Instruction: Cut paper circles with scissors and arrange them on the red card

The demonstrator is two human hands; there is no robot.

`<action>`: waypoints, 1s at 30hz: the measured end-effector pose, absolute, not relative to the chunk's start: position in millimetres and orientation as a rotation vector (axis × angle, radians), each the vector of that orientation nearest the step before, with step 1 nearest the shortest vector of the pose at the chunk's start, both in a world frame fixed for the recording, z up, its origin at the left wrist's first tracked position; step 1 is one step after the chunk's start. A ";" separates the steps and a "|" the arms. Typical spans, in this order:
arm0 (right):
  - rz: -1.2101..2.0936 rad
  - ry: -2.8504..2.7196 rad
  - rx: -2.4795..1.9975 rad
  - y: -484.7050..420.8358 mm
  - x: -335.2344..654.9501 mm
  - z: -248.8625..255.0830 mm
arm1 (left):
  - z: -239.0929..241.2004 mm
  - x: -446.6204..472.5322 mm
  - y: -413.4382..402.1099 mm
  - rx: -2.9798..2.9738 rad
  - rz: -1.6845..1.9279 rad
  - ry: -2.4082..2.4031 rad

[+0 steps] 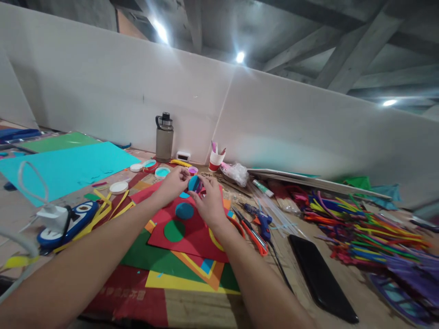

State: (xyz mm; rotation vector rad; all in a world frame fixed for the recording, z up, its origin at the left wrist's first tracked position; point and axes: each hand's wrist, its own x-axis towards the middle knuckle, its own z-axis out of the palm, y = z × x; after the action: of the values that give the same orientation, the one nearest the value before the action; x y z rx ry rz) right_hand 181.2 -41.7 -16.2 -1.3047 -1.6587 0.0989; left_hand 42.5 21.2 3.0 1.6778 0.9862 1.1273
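1. A person's bare left forearm (116, 242) stretches in from the lower left, angled up toward the center.
2. The left hand (175, 183) bends inward, fingers curled to a pinch.
3. The bare right forearm (250, 265) slants up from the lower right.
4. The right hand (211, 203) mirrors it close by, thumb extended, fingertips bent.

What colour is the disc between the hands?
The disc is blue; the head view shows it best.

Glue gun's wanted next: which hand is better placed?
Right hand, likely: nearer the glue gun, which lies to its right; the left hand is farther off. Both are at a blue disc.
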 end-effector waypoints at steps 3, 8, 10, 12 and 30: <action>0.087 -1.624 -1.349 -41.7 182.8 -14.6 | -1.7 45.9 21.1 1.243 0.965 0.746; 0.086 -1.655 -1.365 -40.9 185.2 -13.8 | -2.5 47.5 19.5 0.982 0.842 0.568; 0.111 -1.663 -1.382 -40.1 186.0 -14.8 | -1.8 49.1 17.8 0.930 0.832 0.551; 0.123 -1.673 -1.399 -39.6 186.3 -15.9 | -2.5 51.6 16.2 0.934 0.846 0.554; 0.501 -1.476 -1.393 -25.8 198.2 -21.6 | -13.7 59.8 11.0 1.154 0.958 0.588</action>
State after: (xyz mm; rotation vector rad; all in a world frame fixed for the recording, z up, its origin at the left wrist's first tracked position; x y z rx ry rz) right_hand 198.2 -25.8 -21.6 -1.3927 -1.4763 0.5006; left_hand 59.8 11.0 -13.7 1.1539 0.5882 0.9578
